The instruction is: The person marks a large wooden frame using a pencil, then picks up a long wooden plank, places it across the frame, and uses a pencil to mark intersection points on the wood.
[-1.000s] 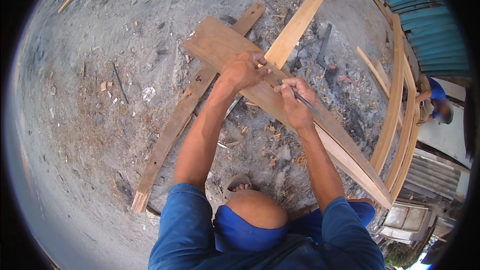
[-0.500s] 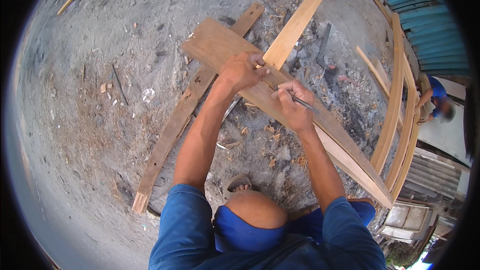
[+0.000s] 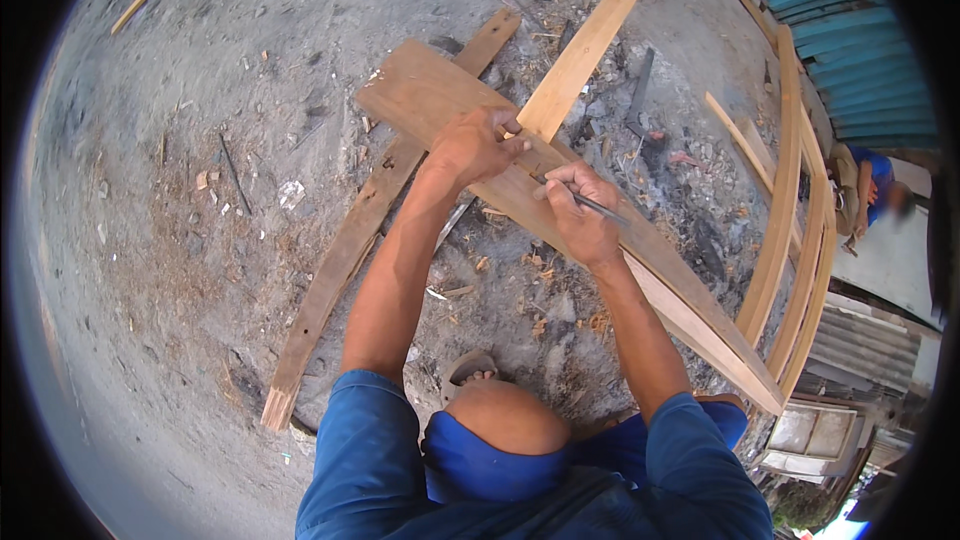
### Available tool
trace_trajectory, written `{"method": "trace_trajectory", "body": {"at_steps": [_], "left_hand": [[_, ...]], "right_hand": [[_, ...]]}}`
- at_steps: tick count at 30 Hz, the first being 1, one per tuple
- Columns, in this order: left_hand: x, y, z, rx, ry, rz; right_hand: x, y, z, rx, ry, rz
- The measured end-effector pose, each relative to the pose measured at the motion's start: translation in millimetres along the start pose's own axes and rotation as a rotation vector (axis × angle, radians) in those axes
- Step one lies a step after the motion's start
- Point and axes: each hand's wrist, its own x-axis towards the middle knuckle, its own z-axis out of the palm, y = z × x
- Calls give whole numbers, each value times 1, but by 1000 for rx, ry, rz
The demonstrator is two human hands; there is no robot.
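A wide brown board (image 3: 420, 90) lies slantwise across the ground, crossing over a narrower old plank (image 3: 345, 255). A pale plank (image 3: 592, 35) comes down from the far side, its near end lying against the board. My left hand (image 3: 472, 152) rests on the board with fingers and thumb closed at that end; the grip's underside is hidden. Beside it, my right hand (image 3: 583, 218) is closed round a slim dark pencil (image 3: 600, 208), held slanted with its tip close to the board's surface. Whether the tip touches the wood cannot be made out.
Long wooden strips (image 3: 780, 210) lie in a bundle at the right, below a blue-green corrugated sheet (image 3: 840, 50). Another person (image 3: 872, 190) is at the far right. A dark angled metal bar (image 3: 641, 95) and wood shavings (image 3: 598, 322) lie on the ground. My sandalled foot (image 3: 468, 368) is near the board.
Both hands stay close to the same spots on the board, with the pencil and right fingers shifted slightly. The person at the right has changed posture. The whole view has shifted a little.
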Motion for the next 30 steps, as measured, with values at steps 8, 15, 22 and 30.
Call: {"method": "trace_trajectory", "body": {"at_steps": [8,15,22,30], "left_hand": [[0,-3,3,41,53,32],[2,0,2,25,12,-8],[2,-2,2,24,13,5],[1,-1,1,5,19,9]], "right_hand": [[-10,1,3,78,52,30],[-9,10,13,-468,175,-587],[-8,8,18,-589,200,-617],[-9,5,17,-559,187,-592]]}}
